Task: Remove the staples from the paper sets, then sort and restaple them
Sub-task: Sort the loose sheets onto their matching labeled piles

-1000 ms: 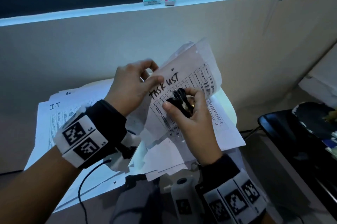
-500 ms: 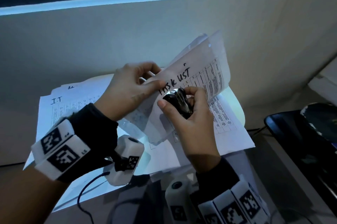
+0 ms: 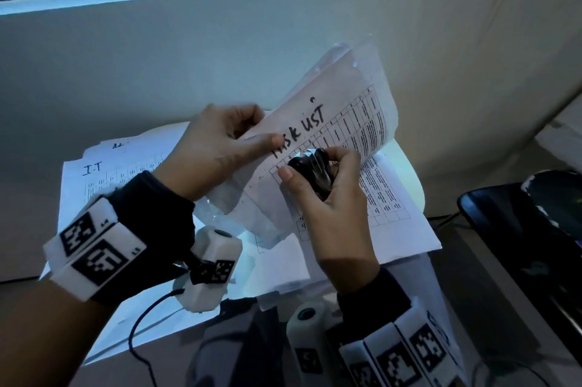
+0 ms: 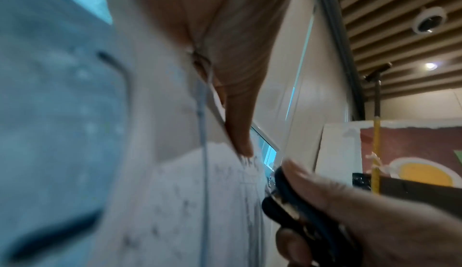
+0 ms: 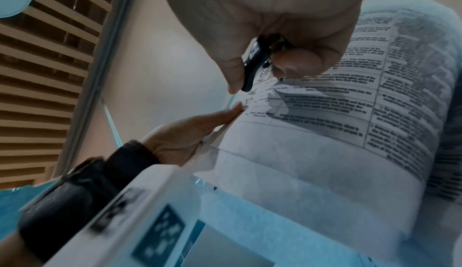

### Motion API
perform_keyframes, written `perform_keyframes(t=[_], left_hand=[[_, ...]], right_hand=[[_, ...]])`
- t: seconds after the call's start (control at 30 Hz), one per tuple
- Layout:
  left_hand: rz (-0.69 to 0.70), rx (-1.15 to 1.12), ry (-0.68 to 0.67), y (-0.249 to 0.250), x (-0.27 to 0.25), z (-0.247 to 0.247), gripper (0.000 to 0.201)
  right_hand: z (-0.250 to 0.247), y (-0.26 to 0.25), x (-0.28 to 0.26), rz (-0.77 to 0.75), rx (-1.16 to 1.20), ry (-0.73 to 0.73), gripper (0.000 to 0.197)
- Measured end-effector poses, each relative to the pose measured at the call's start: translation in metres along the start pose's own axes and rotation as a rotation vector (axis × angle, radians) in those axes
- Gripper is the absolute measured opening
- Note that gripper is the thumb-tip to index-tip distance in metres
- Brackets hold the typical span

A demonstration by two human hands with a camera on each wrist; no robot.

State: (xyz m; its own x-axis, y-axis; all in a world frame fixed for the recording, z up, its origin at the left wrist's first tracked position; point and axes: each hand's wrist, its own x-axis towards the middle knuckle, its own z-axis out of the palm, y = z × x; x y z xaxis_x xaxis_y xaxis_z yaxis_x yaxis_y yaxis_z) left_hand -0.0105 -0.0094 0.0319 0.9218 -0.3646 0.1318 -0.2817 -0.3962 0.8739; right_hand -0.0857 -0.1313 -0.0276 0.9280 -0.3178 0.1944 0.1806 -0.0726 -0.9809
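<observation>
at frame centre the left hand point(image 3: 220, 147) pinches the lifted white printed paper set marked "task list" point(image 3: 343, 122), raised higher than a second ago; the right hand point(image 3: 327, 197) grips the black staple remover point(image 3: 310, 170) at its corner (staple unseen), likely mid-extraction.

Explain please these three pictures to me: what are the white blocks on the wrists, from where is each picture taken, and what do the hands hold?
No machine here: a person works with bare hands. The white blocks are cameras strapped to the wrists. One picture looks down from the head; the other two look along each hand. The left hand pinches a paper set marked "TASK LIST", lifted above more papers lying on the table. The right hand holds a black staple remover at the set's corner.
</observation>
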Motion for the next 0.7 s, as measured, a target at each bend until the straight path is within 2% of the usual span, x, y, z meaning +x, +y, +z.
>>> perform_keyframes(t=[0.07, 0.13, 0.2, 0.33, 0.43, 0.6, 0.7], left_hand=[[-0.044, -0.091, -0.056, 0.000, -0.001, -0.005, 0.022], [-0.068, -0.148, -0.086, -0.001, -0.003, -0.011, 0.027], [-0.071, -0.178, -0.072, 0.000, -0.006, -0.014, 0.031], [-0.047, -0.259, 0.015, 0.004, -0.012, -0.003, 0.018], [-0.002, -0.256, 0.047, 0.005, -0.015, 0.005, 0.010], [0.005, -0.301, 0.015, 0.006, -0.021, 0.009, 0.014], [0.009, -0.308, 0.035, 0.006, -0.022, 0.009, 0.005]], right_hand=[[-0.002, 0.002, 0.001, 0.031, 0.013, 0.012, 0.041], [-0.007, 0.001, 0.005, 0.044, 0.028, 0.032, 0.038], [-0.012, -0.002, 0.008, 0.034, 0.030, 0.030, 0.038], [-0.003, -0.013, -0.001, -0.004, -0.066, -0.039, 0.037], [0.005, -0.019, -0.011, -0.028, -0.161, -0.002, 0.039], [0.009, -0.027, -0.015, -0.005, -0.242, 0.040, 0.044], [0.012, -0.032, -0.016, -0.017, -0.286, 0.062, 0.046]])
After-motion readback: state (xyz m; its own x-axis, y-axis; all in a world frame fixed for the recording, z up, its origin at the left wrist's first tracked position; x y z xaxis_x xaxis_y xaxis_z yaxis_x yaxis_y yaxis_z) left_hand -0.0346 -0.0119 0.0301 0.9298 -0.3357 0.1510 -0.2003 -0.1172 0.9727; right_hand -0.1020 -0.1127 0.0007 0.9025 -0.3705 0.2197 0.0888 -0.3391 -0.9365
